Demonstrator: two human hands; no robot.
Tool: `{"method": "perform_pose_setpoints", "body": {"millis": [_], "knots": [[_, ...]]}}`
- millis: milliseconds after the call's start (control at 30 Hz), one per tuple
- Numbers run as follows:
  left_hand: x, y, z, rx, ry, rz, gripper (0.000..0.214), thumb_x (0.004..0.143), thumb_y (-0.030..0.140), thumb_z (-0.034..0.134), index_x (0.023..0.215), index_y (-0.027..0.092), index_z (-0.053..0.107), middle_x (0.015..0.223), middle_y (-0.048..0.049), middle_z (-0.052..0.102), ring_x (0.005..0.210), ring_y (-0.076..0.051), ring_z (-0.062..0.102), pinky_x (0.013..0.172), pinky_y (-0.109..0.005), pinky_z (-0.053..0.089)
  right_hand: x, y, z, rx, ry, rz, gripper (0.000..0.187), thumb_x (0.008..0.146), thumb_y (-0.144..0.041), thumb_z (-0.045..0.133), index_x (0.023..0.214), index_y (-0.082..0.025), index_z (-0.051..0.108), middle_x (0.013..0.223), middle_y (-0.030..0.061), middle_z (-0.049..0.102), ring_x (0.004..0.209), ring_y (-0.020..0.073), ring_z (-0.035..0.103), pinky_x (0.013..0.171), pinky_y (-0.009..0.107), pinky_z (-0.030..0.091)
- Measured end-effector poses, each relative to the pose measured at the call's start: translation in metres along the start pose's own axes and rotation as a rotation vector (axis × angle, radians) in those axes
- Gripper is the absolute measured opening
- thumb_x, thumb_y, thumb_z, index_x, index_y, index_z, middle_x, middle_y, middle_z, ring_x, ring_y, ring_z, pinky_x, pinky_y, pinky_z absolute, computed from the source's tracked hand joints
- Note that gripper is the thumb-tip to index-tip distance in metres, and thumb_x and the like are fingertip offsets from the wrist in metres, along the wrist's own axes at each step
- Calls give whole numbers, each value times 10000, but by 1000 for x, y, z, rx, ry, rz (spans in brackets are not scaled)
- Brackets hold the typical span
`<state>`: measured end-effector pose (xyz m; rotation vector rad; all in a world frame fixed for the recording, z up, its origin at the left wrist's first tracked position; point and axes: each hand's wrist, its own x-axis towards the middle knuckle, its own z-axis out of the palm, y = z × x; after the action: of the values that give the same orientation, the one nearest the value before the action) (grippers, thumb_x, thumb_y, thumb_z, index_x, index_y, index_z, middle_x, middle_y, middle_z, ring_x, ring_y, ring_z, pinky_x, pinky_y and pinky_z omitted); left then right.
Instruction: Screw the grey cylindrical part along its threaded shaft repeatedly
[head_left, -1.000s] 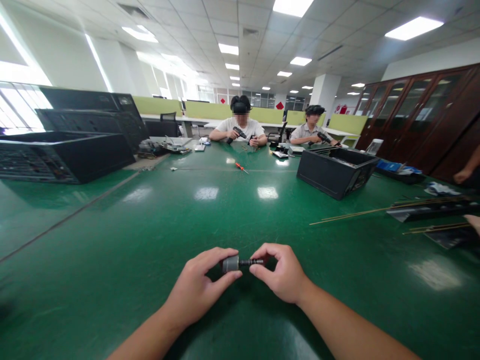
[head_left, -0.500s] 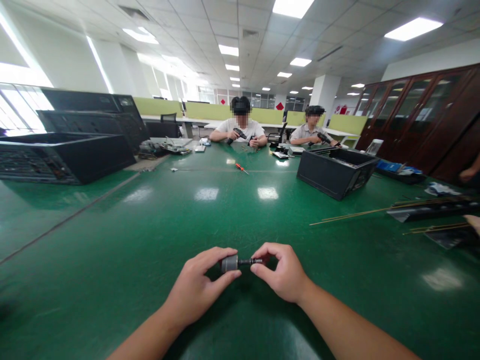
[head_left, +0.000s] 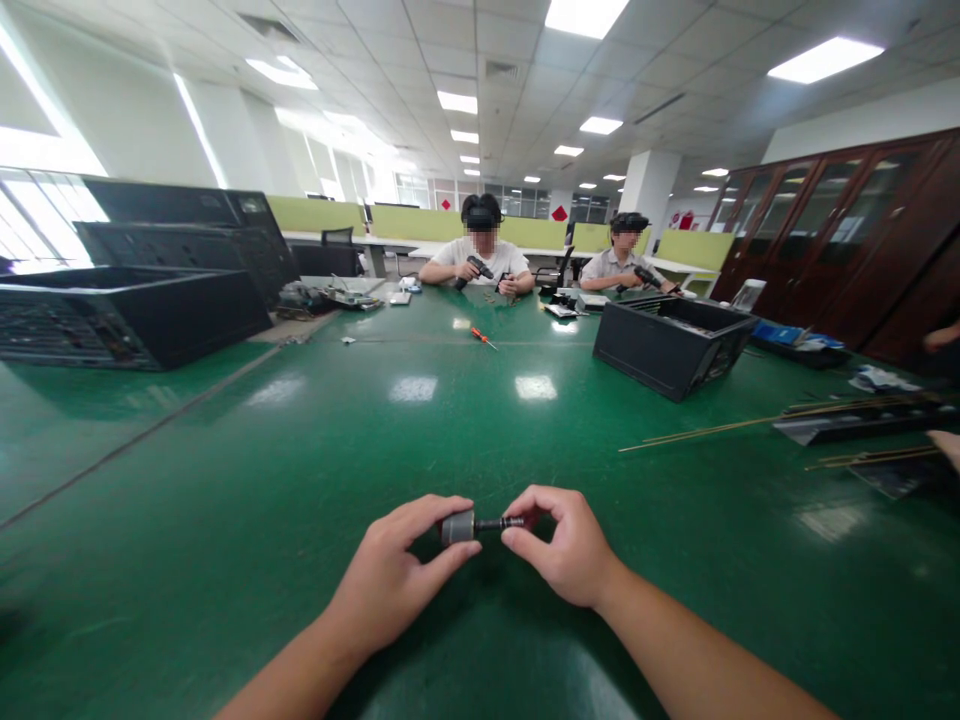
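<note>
Low in the middle of the view is a grey cylindrical part with a dark shaft (head_left: 459, 528), lying level between my two hands just above the green table (head_left: 480, 430). My left hand (head_left: 401, 565) grips its thick cylinder, thumb below and fingers above. The thin shaft points right, and its ridged end is pinched between thumb and fingertips of my right hand (head_left: 566, 545). Fingers hide part of the cylinder's left end and the shaft's tip. I cannot make out the part's exact kind.
A screwdriver (head_left: 481, 338) with an orange handle lies farther up the table. Black computer cases stand at left (head_left: 202, 310) and right (head_left: 667, 350). Thin brass-coloured rods (head_left: 705, 430) lie at right, near another person's hand (head_left: 946, 445). Two people sit opposite, holding power drills.
Almost nothing differs. Both hands keep the same grip on the part, with only a tiny shift of the left hand to the left.
</note>
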<state>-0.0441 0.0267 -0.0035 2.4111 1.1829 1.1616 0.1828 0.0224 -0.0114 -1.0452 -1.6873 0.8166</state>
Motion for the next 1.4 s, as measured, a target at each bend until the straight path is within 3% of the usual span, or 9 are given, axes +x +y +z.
{"method": "perform_pose_setpoints", "body": {"millis": [1400], "knots": [[1,-1,-3,27,12,-7,288,824,362,752,1090,261,709,997,-13,763,898,-193,725,840,-287,576,1,1,-2,15,11,9,35,758,-195,687,782,-169,691,709,15,672,678,156,605,664,255,480]]}}
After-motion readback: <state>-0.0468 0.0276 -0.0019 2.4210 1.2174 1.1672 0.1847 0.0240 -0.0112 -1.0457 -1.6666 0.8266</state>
